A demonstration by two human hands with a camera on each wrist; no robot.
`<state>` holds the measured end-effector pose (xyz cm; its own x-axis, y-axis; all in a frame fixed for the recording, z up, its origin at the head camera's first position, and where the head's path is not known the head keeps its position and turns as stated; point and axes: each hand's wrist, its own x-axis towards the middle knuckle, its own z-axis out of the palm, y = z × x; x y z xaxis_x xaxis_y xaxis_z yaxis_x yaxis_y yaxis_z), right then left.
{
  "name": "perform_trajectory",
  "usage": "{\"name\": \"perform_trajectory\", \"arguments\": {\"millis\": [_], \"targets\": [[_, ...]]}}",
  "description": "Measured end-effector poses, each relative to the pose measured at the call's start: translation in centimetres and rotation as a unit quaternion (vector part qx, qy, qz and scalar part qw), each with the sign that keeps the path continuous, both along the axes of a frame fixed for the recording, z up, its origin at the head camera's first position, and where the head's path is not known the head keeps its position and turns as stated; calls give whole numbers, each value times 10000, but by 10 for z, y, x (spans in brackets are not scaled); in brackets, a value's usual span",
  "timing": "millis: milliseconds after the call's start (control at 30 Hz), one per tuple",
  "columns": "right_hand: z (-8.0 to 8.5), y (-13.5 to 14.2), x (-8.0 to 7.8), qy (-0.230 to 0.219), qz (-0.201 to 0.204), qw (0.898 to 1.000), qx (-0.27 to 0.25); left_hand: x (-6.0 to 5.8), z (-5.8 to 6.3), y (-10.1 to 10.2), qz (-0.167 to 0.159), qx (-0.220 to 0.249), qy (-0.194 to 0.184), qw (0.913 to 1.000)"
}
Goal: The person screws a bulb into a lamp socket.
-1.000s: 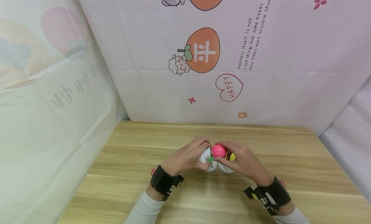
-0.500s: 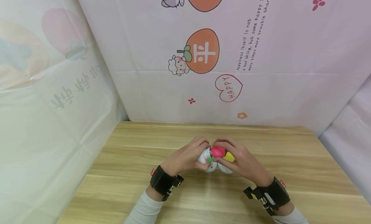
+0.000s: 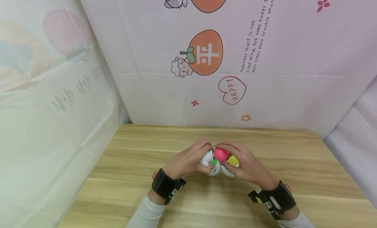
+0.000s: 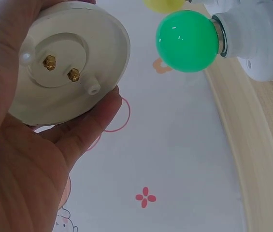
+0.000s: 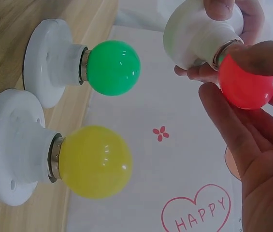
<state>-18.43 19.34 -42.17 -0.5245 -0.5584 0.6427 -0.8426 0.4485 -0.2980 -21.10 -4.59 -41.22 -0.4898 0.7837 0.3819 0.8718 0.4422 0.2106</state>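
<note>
My left hand (image 3: 188, 159) grips a white round lamp holder (image 5: 189, 34), raised and turned on its side. Its hollow back, with two brass screws, faces the left wrist camera. A pinkish-red light bulb (image 5: 250, 87) sits at the holder's socket, a strip of its metal cap showing at the rim. Thumb and fingers of my right hand (image 3: 248, 162) pinch this bulb from both sides. Below the hands, a green bulb (image 5: 113, 67) and a yellow bulb (image 5: 96, 162) stand upright in two more white lamp holders (image 5: 10, 145) on the table.
The wooden table (image 3: 132, 188) carries the two standing lamp holders close together, right under the hands. A printed white cloth (image 3: 147, 90) hangs behind its far edge, and another pale cloth (image 3: 44, 139) hangs on the left.
The right fingers have shifted round the red bulb, covering more of it half a second ago and less now. The left hand and its lamp holder have hardly moved.
</note>
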Motion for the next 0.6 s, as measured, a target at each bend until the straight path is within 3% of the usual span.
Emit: {"name": "perform_trajectory", "arguments": {"millis": [600], "targets": [[-2, -1, -1, -348, -400, 9985, -105, 0, 0, 2, -74, -44, 444, 9990]]}}
